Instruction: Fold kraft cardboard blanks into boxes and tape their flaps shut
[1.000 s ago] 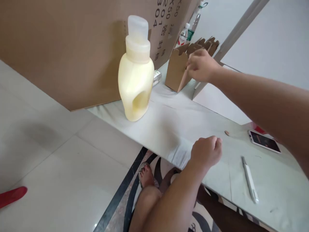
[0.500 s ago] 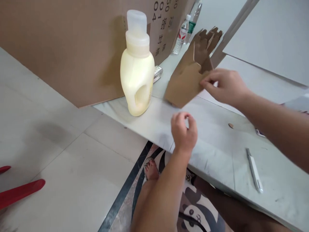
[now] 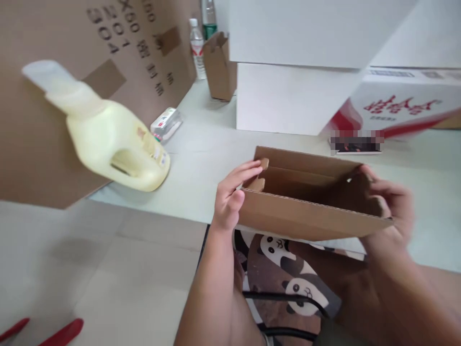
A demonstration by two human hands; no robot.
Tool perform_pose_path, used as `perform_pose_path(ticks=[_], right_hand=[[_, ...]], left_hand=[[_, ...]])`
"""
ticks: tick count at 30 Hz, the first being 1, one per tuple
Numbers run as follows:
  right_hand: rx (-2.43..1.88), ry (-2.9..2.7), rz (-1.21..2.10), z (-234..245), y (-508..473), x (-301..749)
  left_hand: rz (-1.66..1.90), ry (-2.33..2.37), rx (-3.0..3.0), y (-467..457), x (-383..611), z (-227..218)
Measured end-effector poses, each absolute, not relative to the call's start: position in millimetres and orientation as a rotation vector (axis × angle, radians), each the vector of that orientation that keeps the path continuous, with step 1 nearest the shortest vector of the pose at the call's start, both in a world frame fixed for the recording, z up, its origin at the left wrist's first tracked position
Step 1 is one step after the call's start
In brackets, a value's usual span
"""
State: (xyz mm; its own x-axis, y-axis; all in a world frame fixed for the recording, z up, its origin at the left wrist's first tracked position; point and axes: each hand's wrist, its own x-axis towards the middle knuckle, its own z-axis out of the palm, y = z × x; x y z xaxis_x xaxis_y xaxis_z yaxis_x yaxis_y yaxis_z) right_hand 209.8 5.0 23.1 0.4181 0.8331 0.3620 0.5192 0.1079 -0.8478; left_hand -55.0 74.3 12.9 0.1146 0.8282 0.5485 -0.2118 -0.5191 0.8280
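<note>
The open cardboard box [image 3: 309, 202] is held at both ends, left hand [image 3: 230, 199] and right hand [image 3: 392, 206] clamped on its walls. It looks light, stiff, easily bent.

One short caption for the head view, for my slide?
Both hands hold an open brown cardboard box beside a pale yellow plastic bottle.

1 head-worn camera, tilted, looking forward and down, close over low white surface [image 3: 201, 158]
</note>
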Motion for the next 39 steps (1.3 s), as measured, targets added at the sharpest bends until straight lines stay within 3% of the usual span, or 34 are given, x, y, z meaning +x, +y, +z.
perform_pose_path(ticks=[4, 9, 12, 19, 30, 39], right_hand=[[-1.594, -1.164, 0.515, -0.7, 7.5, 223.4], [-0.994, -1.393, 0.581, -15.3, 7.2, 254.1], [-0.869, -1.506, 0.496, -14.5, 7.5, 265.8], [-0.934, -1.519, 0.308, 1.4, 1.4, 280.9], [-0.957, -1.426, 0.432, 3.6, -6.2, 286.4], [-1.204, -1.175, 0.328, -2.3, -0.8, 273.3]], left_hand=[[1.485, 0.749, 1.649, 78.8, -37.9, 15.4], [1.477, 0.818, 1.771, 80.7, -20.4, 16.1], [1.469, 0.790, 1.862, 77.8, -9.2, 13.7], [1.441, 0.866, 1.907, 61.0, 12.8, 6.4], [1.434, 0.830, 1.982, 47.6, 32.7, -4.0], [1.564, 0.865, 1.816, 50.6, 41.2, -3.8]])
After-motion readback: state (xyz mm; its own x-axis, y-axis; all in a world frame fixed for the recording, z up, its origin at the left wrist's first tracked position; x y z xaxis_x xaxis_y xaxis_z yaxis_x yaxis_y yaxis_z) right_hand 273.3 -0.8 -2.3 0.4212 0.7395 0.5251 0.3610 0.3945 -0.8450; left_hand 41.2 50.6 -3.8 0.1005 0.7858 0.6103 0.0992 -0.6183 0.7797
